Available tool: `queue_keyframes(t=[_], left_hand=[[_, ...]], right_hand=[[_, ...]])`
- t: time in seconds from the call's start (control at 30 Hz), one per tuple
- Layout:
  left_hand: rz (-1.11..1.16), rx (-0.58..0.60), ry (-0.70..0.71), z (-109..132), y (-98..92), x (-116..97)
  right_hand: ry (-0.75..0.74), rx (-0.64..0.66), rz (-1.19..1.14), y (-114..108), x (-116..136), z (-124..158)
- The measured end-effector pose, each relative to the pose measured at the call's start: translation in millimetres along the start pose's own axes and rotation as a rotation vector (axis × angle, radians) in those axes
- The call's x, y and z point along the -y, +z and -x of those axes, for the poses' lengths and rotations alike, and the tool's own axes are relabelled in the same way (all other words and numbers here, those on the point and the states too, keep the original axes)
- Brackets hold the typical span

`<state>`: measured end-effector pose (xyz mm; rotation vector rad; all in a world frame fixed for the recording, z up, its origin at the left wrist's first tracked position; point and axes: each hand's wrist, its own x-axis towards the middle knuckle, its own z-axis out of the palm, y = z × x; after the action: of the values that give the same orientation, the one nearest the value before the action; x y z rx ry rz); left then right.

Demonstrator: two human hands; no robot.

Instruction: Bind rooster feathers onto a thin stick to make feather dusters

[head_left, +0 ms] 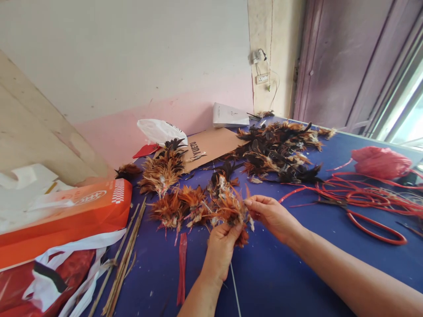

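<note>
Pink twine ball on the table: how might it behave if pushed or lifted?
The pink twine ball is rounded, so it may roll a little. Its crinkled, shiny, plastic-looking surface suggests something light and squashy. Loose red strands lie close by, so lifting might snag them.

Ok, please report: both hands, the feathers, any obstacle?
Left hand pinching brown feather bunch. Right hand at its right edge, grip unclear. Other bunches close on left.

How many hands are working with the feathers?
2. The left hand holds a feather bundle; the right hand is at that bundle's right edge.
</note>
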<state>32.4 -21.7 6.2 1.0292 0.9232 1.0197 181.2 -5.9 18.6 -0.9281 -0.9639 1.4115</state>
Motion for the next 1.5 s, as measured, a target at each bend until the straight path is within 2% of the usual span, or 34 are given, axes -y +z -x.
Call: queue_keyframes(t=[0.17, 0.3, 0.57, 0.8, 0.9, 1.07, 1.17, 1.3, 1.4, 1.5], left_hand=[[0.161, -0.045, -0.086, -3, -3.6, 0], [0.305, -0.049, -0.142, -7, -8.5, 1], [0.3, 0.001, -0.192, -3, -4.6, -2], [0.339, 0.036, -0.209, -2, -5.4, 0], [0.326, 0.046, -0.196, -2, -6.0, 0], [0.177, 0.043, -0.042, -1, -6.9, 1], [-0.03, 0.052, 0.082, -1, -8.1, 2], [-0.263, 0.106, 0.189, -4, -10.2, 5], [-0.333, 0.168, 0.222, -5, -10.8, 7], [-0.354, 0.154, 0.206, -3, -9.5, 6]], right_hand=[[-0.055, -0.091, -0.054, -8, 7, -4], [-0.069, -0.057, 0.015, -4, 9, 0], [-0.07, 0.053, 0.265, 19, -2, 8], [-0.216, -0.007, 0.54, 16, -7, 7], [-0.251, -0.003, 0.566, 16, -8, 7], [-0.108, 0.123, 0.319, 18, -7, 7], [-0.055, 0.213, 0.338, 15, -5, 9], [-0.048, 0.236, 0.405, 13, -3, 12], [-0.069, 0.236, 0.415, 14, -3, 15], [-0.103, 0.252, 0.377, 16, -5, 15]])
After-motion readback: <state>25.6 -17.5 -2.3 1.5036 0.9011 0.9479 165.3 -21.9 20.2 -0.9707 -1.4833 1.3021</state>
